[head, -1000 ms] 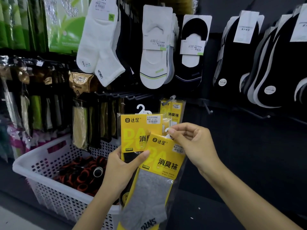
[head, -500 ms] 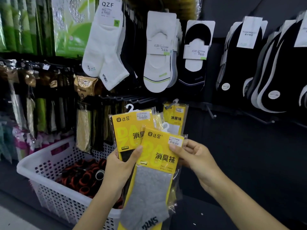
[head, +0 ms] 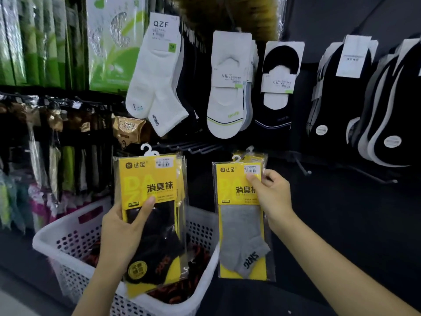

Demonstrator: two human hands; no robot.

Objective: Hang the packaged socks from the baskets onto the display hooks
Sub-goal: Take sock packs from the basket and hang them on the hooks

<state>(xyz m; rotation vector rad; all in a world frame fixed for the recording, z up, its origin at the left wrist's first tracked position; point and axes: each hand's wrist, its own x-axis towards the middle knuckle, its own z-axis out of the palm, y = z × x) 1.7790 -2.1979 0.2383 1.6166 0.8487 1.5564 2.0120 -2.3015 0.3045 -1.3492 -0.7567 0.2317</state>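
Separated since the earlier frame: the gray sock pack (head: 239, 224) no longer overlaps the black sock stack (head: 159, 236) and now sits apart at its 3 o'clock. My right grip (head: 273, 197) pinches its yellow header. My left grip (head: 120, 236) clasps the stack above the white basket (head: 75, 238). Another yellow pack (head: 259, 159) hangs at the gray sock pack's 12 o'clock.

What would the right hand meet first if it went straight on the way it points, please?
Probably the hanging yellow pack just behind the grey sock pack it pinches; depth is unclear.
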